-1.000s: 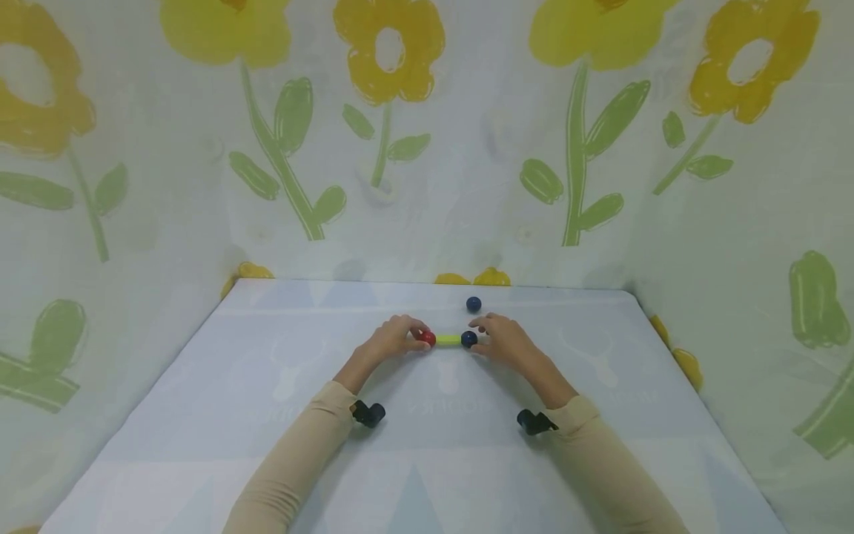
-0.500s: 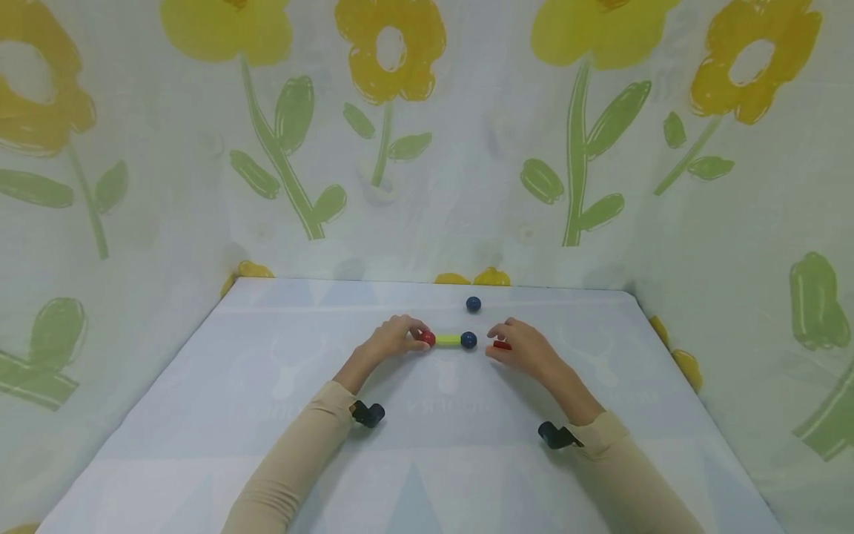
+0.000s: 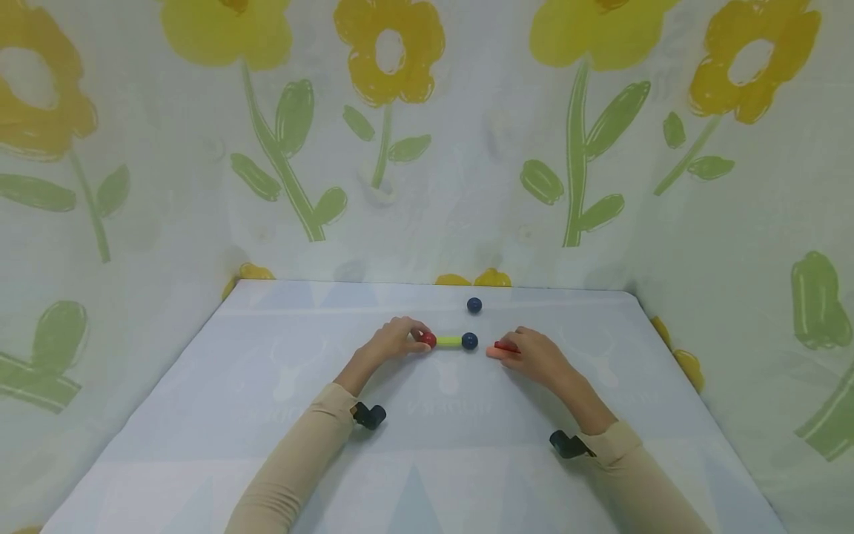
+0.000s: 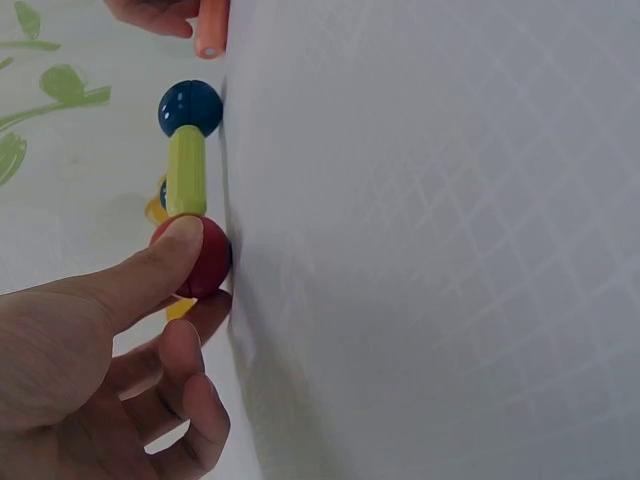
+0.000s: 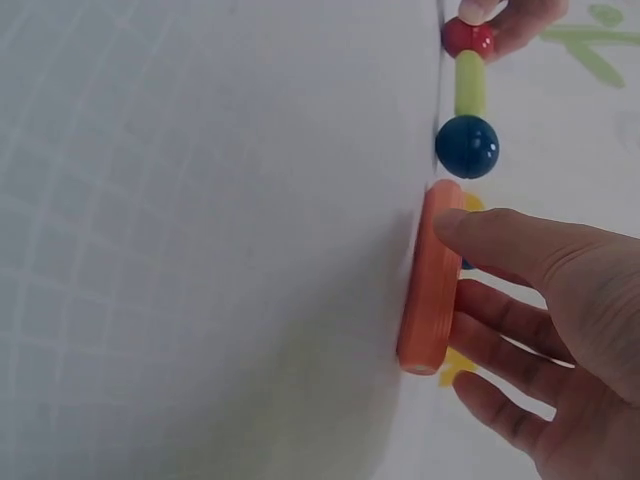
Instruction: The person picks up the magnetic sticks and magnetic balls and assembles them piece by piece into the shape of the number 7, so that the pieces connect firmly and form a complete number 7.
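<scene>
In the head view my left hand [image 3: 399, 338] pinches a red ball [image 4: 205, 260] between thumb and fingers. A yellow-green rod [image 4: 187, 172] joins that ball to a dark blue ball [image 3: 470, 341], making a straight piece along the tabletop. To the right, my right hand [image 3: 537, 357] pinches an orange rod [image 5: 432, 285], its thumb on the near side and fingers behind. One end of the orange rod points toward the blue ball, with a small gap between. A red piece [image 3: 505, 345] shows beside the orange rod, mostly hidden by the fingers.
A second dark blue ball [image 3: 474, 305] lies farther back on the pale tabletop [image 3: 414, 386], near its rear edge. Flower-printed cloth [image 3: 460, 185] surrounds the table behind and at both sides. A small black wrist camera sits on each cuff.
My right hand has drawn away from the blue ball to the right, first uncovering a red piece, then the orange rod's end. My left hand stays at the red ball.
</scene>
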Available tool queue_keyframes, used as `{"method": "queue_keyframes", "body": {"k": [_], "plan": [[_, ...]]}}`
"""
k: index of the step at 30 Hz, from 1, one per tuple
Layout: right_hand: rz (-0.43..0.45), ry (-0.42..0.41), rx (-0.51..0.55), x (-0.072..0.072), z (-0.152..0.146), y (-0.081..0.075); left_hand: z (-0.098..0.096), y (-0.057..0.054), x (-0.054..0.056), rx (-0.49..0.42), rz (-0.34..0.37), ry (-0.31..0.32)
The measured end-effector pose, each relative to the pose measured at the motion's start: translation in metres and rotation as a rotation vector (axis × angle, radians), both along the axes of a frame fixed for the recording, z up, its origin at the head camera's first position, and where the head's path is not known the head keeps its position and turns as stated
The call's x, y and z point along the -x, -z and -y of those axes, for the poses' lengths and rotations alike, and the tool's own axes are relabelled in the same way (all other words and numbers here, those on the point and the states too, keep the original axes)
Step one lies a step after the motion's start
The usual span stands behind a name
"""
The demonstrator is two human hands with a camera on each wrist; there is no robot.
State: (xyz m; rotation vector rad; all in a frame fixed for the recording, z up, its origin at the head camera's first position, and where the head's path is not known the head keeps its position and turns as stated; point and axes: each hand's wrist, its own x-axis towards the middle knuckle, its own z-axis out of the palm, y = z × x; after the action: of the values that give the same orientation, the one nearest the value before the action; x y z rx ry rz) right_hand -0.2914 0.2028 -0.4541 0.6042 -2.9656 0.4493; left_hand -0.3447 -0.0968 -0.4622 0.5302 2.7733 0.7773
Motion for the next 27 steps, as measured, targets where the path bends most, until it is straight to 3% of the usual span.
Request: {"method": "queue_keyframes", "body": {"k": [27], "plan": [[-0.065, -0.051, 0.009, 0.0026, -0.0039, 0.0094, 0.0003, -0.003, -0.0027, -0.005, 0.012, 0.007]]}}
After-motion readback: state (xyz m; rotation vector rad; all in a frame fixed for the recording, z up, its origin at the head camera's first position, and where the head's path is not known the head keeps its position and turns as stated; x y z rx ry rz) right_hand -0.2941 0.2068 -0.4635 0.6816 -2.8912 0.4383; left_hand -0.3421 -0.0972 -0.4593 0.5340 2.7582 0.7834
